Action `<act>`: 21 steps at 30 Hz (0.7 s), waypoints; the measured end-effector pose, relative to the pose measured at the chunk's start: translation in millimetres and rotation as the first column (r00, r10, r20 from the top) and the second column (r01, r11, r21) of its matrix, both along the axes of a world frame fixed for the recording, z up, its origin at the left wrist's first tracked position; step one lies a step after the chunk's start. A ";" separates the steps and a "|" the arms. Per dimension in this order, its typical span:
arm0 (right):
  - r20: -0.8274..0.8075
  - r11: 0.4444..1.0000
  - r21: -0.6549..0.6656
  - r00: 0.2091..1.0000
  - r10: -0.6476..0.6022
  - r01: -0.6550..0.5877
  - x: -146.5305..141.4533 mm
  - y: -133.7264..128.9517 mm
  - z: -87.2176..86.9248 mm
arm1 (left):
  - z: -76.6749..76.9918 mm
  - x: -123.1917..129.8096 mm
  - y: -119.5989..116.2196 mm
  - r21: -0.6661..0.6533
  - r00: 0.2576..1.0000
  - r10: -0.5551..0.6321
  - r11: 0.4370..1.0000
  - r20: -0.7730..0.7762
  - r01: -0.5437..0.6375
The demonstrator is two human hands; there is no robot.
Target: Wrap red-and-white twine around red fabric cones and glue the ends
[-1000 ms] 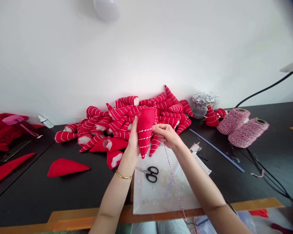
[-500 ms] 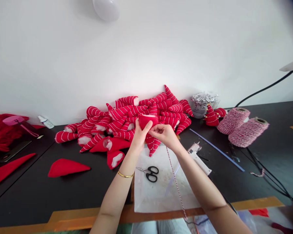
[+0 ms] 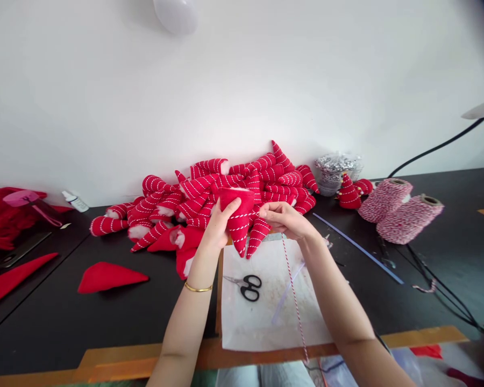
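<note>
In my left hand (image 3: 216, 227) I hold a stuffed red felt cone (image 3: 239, 217), tip down, its wide end up with white filling at the rim. White dashed lines of twine ring its lower part. My right hand (image 3: 285, 219) is just right of the cone, thumb and finger pinched on red-and-white twine (image 3: 293, 285), which hangs from it to the table's front edge. Below both hands, black-handled scissors (image 3: 250, 288) lie on a white sheet (image 3: 246, 328). Behind them rises a heap of similar twine-wrapped cones (image 3: 201, 187).
Two twine spools (image 3: 411, 217) stand at right, near a lilac glue stick (image 3: 358, 248) and black cables (image 3: 447, 293). My right arm mostly hides a glue gun (image 3: 328, 241). Left are a plain red cone (image 3: 112, 277), red fabric (image 3: 8, 215) and a small white bottle (image 3: 76, 201).
The cone has tilted to show more of its wrapped side, and my left hand has shifted slightly left and down. My right hand has moved right, away from the cone, with the twine.
</note>
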State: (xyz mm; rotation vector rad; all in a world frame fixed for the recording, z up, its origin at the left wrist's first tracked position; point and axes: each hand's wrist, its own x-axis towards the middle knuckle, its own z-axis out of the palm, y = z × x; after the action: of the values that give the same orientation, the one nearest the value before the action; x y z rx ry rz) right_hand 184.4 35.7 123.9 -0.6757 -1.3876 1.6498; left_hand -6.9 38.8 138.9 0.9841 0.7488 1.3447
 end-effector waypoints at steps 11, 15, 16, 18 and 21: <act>-0.065 0.998 -0.005 0.996 -0.059 0.059 -12.5 2.9 -6.7 | 1.5 1.7 -5.3 -0.205 0.966 -0.168 0.956 0.199 0.208; -0.071 0.994 0.009 0.991 -0.111 0.112 -15.5 4.0 -9.1 | 2.2 5.7 -4.4 -0.235 0.957 -0.165 0.946 0.240 0.222; -0.069 0.992 0.014 0.989 -0.128 0.129 -16.4 4.0 -9.4 | 2.4 6.5 -4.3 -0.243 0.954 -0.163 0.944 0.251 0.225; -0.067 0.987 0.019 0.985 -0.158 0.160 -18.6 3.4 -9.7 | 3.0 7.9 -4.4 -0.253 0.947 -0.169 0.937 0.274 0.240; -0.074 0.981 0.027 0.979 -0.191 0.193 -22.2 1.9 -9.8 | 3.8 9.1 -5.0 -0.265 0.937 -0.180 0.928 0.300 0.263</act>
State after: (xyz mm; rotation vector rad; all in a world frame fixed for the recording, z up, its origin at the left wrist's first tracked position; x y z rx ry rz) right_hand 162.2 37.6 114.1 -0.7018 -1.2561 1.4812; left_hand 2.2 33.8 142.7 0.6051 0.5908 1.0969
